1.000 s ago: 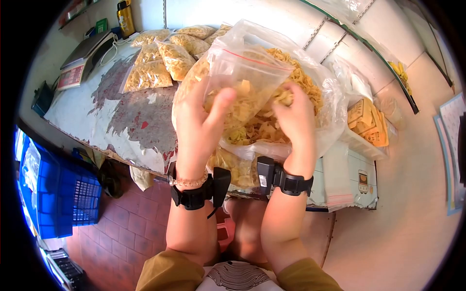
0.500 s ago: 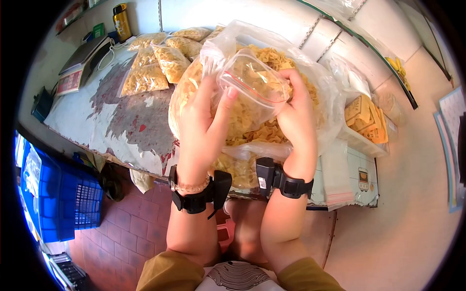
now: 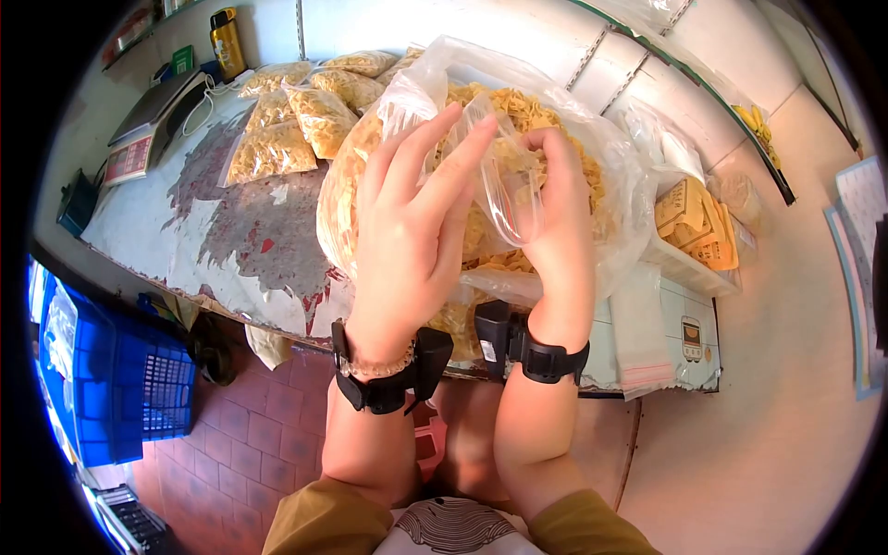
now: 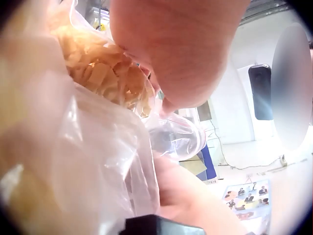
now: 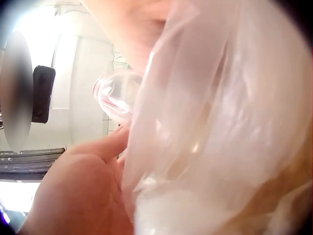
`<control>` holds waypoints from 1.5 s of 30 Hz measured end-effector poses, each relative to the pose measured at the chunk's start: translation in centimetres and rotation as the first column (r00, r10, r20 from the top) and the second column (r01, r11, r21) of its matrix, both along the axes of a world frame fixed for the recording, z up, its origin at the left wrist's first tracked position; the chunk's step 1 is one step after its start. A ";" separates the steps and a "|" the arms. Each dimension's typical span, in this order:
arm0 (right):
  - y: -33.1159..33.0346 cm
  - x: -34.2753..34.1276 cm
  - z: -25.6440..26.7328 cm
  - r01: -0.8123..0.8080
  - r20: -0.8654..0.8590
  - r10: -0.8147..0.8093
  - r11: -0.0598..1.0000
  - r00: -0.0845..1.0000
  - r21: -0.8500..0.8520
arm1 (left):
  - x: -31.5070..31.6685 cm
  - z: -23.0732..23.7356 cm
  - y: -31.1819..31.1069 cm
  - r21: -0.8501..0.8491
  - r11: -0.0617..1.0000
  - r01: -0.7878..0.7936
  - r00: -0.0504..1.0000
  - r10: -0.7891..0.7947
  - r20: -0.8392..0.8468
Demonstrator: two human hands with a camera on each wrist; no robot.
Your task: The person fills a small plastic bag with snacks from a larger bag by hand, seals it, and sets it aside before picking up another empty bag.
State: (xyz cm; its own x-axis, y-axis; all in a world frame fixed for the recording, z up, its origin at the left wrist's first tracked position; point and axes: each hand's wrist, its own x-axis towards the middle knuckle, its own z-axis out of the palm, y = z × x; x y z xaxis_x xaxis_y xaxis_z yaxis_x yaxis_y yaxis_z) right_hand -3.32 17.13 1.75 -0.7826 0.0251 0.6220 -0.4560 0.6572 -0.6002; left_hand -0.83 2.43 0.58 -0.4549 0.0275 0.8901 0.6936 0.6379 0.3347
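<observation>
My right hand (image 3: pixel 561 217) curls its fingers round the side of a small clear zip bag (image 3: pixel 511 190), whose mouth gapes towards me. With its fingers long and spread, my left hand (image 3: pixel 407 236) is at the left of that bag; whether its fingertips touch the plastic I cannot tell. Beneath both hands lies a large clear bag (image 3: pixel 622 242), open at the top and full of yellowish dried flakes (image 3: pixel 535 113). The small bag's rounded opening (image 4: pixel 183 139) shows in the left wrist view, and its red-lined rim (image 5: pixel 110 95) in the right wrist view.
Several filled bags (image 3: pixel 273 148) lie at the back left of the worn table (image 3: pixel 208 222), near a scale (image 3: pixel 129 159) and a yellow bottle (image 3: pixel 227 44). Flat plastic bags (image 3: pixel 643 338) lie at the right, by a white bin (image 3: pixel 689 264) with orange packets (image 3: pixel 694 225).
The small bag has turned, its mouth now facing down towards me. My left hand has moved up and right, its fingers spreading; my right hand keeps hold of the bag.
</observation>
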 end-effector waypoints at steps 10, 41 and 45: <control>1.0 -1.0 -0.9 -0.034 -0.002 0.034 0.997 0.999 -0.065 | -0.1 0.0 -0.5 0.054 0.998 0.011 0.998 -0.007 -0.061; -1.6 -0.3 0.9 -0.183 -0.098 0.193 0.493 0.976 -0.850 | 0.6 -0.4 2.1 0.000 0.970 0.244 0.958 -0.241 0.156; -1.5 -0.6 1.0 -0.155 -0.082 0.175 0.458 0.981 -0.875 | 0.7 -0.5 1.6 -0.076 0.961 0.267 0.943 -0.245 0.224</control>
State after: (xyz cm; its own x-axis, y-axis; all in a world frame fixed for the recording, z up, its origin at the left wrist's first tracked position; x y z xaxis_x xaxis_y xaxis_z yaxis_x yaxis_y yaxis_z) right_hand -3.88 15.61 2.77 -0.8436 0.4167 0.3387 -0.4799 -0.3020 -0.8237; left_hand -0.11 4.04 0.10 -0.5968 0.2552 0.7607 0.7589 0.4872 0.4320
